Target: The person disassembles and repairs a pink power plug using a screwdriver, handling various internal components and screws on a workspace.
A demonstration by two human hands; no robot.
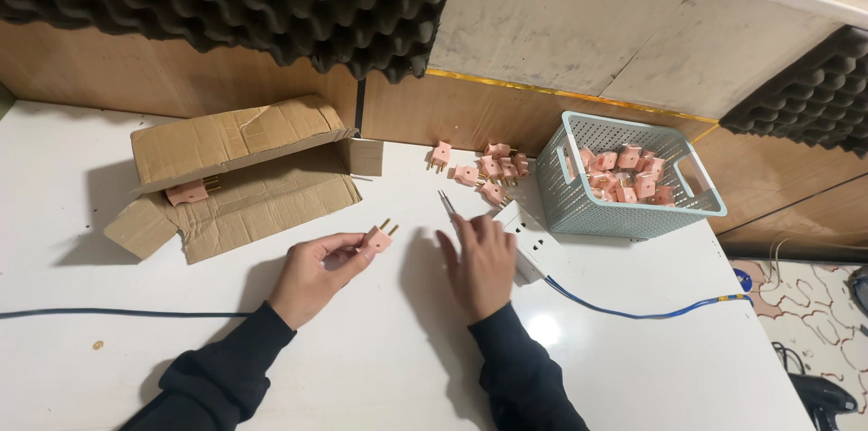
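My left hand (315,272) pinches a small pink plug (379,237) with two brass pins pointing up and right, held just above the white table (117,250). My right hand (481,264) lies flat with fingers spread, holding nothing, beside a white power strip (532,236). A thin metal tool (447,203) lies just beyond its fingertips. Several loose pink plugs (488,167) sit in a cluster on the table further back.
A pale blue perforated basket (579,205) at the right holds many pink plugs. A flattened cardboard box (244,178) at the left has one pink plug (190,190) on it. A blue cable (633,312) runs from the strip to the right edge.
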